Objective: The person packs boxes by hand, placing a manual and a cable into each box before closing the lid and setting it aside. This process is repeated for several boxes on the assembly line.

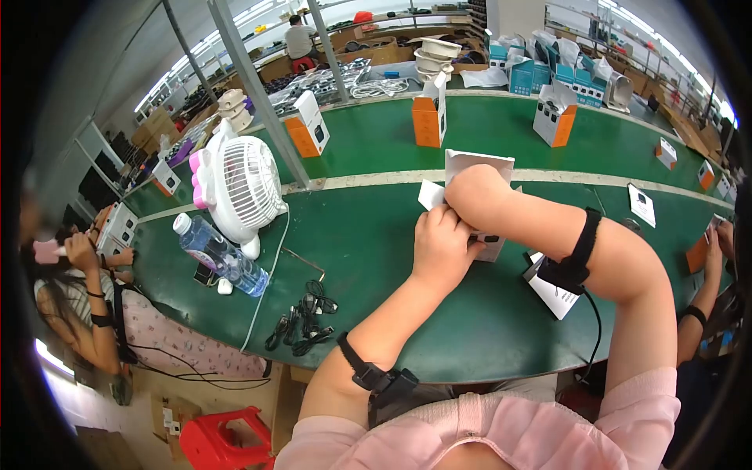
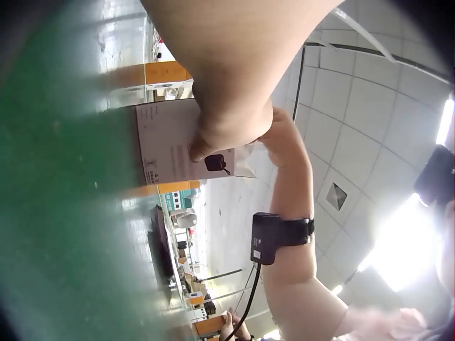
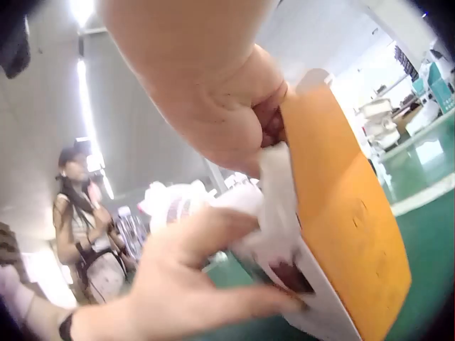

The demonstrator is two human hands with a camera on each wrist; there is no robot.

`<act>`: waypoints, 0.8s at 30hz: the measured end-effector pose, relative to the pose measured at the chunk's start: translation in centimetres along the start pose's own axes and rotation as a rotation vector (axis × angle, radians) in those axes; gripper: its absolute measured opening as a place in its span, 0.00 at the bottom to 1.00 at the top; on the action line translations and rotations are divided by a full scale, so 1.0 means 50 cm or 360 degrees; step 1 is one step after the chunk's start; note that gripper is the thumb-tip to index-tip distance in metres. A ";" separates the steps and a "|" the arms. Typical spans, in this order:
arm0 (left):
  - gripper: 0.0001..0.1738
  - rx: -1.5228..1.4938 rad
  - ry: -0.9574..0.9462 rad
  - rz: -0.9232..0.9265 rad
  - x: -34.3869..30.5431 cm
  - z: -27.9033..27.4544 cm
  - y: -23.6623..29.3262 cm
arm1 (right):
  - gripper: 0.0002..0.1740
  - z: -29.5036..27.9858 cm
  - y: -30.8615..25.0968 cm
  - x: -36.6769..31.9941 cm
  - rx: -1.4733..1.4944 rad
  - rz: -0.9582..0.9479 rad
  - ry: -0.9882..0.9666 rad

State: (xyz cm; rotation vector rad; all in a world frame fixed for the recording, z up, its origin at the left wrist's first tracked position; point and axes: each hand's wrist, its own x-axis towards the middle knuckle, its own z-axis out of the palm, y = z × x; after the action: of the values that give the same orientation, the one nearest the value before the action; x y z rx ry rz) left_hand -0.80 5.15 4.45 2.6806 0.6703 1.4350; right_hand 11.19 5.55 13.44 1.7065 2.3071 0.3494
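A white-and-orange box [image 1: 489, 247] stands on the green table in front of the person, its white top flap [image 1: 501, 163] raised. The left hand [image 1: 445, 244] grips the box from the side; in the left wrist view its thumb lies on the printed white face [image 2: 174, 142]. Bent over the box's top is the right hand [image 1: 478, 194]. The right wrist view shows that hand [image 3: 234, 114] at the opening beside the orange side [image 3: 341, 206], with bent fingers partly inside; whether they hold anything is hidden.
To the left are a white fan [image 1: 247, 182], a water bottle [image 1: 223, 254] and black cables [image 1: 304, 319]. A white printed box [image 1: 554, 291] lies near the right forearm. Several boxes stand on the far green surface [image 1: 360, 133]. Other people sit at both sides.
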 end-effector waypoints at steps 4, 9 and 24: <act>0.26 0.0026 -0.0025 -0.0019 0.002 -0.008 0.002 | 0.09 -0.014 0.011 -0.021 0.0126 0.0017 -0.0142; 0.27 0.0001 -0.0092 -0.0035 -0.001 -0.001 -0.007 | 0.22 0.036 0.026 -0.054 0.0008 -0.0119 0.0288; 0.15 -0.1299 0.0248 -0.0761 -0.013 0.027 -0.095 | 0.40 0.118 0.095 -0.159 0.2850 0.0543 0.0792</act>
State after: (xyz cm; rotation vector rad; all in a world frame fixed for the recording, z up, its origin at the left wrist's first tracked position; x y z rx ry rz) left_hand -1.71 9.45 2.10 1.6742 0.5194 1.3775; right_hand 19.73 -0.46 9.95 2.7785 2.6087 -2.0713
